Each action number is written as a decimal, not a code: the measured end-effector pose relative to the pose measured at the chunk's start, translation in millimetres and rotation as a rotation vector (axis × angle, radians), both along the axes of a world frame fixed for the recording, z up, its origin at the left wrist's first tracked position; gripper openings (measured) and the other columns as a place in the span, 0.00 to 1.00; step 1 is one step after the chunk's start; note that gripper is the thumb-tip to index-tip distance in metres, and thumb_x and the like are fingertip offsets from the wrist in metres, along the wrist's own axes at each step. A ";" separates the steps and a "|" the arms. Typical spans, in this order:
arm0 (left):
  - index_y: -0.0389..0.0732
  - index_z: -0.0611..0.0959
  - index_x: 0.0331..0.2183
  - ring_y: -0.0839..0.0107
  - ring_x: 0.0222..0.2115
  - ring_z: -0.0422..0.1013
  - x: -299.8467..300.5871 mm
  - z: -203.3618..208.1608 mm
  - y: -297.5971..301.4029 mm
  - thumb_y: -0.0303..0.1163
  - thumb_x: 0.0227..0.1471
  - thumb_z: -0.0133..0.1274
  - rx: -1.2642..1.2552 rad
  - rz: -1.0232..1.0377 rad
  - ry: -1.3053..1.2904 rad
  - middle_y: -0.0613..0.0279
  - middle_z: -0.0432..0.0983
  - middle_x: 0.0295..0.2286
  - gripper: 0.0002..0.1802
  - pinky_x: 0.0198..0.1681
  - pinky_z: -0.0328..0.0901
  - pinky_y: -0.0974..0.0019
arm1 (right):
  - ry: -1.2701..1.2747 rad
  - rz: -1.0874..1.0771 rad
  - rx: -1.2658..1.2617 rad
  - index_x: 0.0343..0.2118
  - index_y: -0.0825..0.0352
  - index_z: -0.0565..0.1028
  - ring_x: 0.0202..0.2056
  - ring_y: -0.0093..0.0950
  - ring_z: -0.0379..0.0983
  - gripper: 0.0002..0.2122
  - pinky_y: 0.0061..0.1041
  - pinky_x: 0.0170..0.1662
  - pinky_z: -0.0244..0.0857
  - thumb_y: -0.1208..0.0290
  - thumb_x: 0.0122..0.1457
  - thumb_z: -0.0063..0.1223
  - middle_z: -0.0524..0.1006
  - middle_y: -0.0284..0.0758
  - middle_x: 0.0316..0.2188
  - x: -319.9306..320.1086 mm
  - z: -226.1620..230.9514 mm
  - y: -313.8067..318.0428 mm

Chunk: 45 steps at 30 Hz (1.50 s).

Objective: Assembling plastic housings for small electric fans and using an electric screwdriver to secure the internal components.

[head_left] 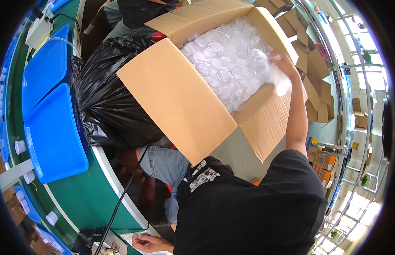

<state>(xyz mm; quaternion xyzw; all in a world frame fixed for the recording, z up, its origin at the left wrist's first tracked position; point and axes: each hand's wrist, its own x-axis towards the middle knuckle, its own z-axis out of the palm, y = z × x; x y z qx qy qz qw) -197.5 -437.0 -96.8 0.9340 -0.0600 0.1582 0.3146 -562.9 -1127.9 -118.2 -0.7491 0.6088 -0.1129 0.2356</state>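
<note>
An open cardboard box (174, 100) stands tilted in the picture with its flaps folded out. Inside lie many clear round plastic pieces (225, 57), which look like cups or lids, within a thin clear plastic bag (279, 80). At the box's right side my right hand (283, 63) is closed on the bunched edge of that bag. Far from the box, my left hand (148, 244) rests low at the edge of the green bench, next to a small device. Its fingers are curled, and what they may hold is hidden.
Blue trays (57, 131) sit on the green conveyor bench (78, 195), with small white cups (52, 218) beyond. A black plastic bag (116, 93) hangs between bench and box. A black cable (125, 191) crosses near my left arm. Opened cartons (312, 63) stand at the right; another person sits behind the box.
</note>
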 end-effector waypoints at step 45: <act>0.39 0.75 0.28 0.54 0.37 0.70 34.5 39.7 -65.0 0.21 0.33 0.54 -0.097 -0.689 -0.150 0.58 0.70 0.28 0.13 0.52 0.58 0.51 | -1.191 0.421 1.923 0.50 0.60 0.75 0.50 0.22 0.75 0.13 0.29 0.52 0.70 0.59 0.73 0.45 0.78 0.27 0.46 344.1 41.0 495.8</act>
